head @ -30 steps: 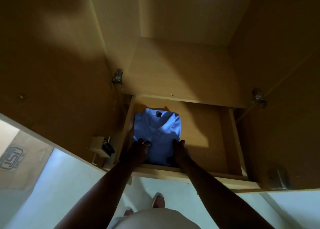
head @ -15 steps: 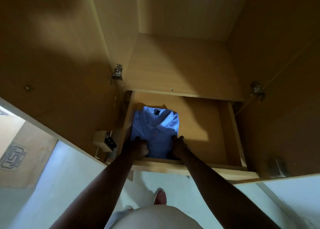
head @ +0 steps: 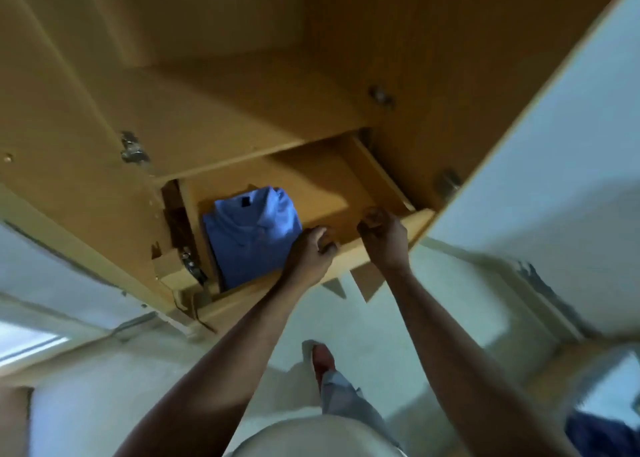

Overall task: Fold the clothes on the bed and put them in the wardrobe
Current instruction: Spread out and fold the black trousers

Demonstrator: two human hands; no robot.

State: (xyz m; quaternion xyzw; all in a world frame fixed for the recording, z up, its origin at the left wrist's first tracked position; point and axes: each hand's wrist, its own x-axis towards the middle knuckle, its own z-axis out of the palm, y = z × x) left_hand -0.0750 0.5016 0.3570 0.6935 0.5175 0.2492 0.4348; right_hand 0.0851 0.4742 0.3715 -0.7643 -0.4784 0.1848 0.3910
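Two sets of fingers sit curled at the front rim of the open drawer [head: 379, 176]. The left hand's fingers [head: 323, 240] are bent close over that rim, just beside the right edge of the folded blue shirt [head: 252, 231]. The right hand's fingers [head: 372, 217] are bunched tight a little further along the rim, towards the drawer's right wall. Motion blur hides whether either set clamps the board or only rests on it, so I cannot tell.

Behind them the left hand [head: 308, 256] and the right hand [head: 386, 240] lie over the drawer's front, and both bare forearms reach in from outside it. The shirt lies flat inside the drawer, against its left wall, with the collar towards the drawer's back. The right half of the drawer floor is bare wood.

Around the drawer stands the wardrobe [head: 214, 117], with a shelf directly above. A metal hinge [head: 131, 148] sits up and left of the drawer, and a pale door [head: 554, 145] hangs open to its right. Below the drawer, a red shoe [head: 322, 358] stands on the light floor [head: 433, 318].
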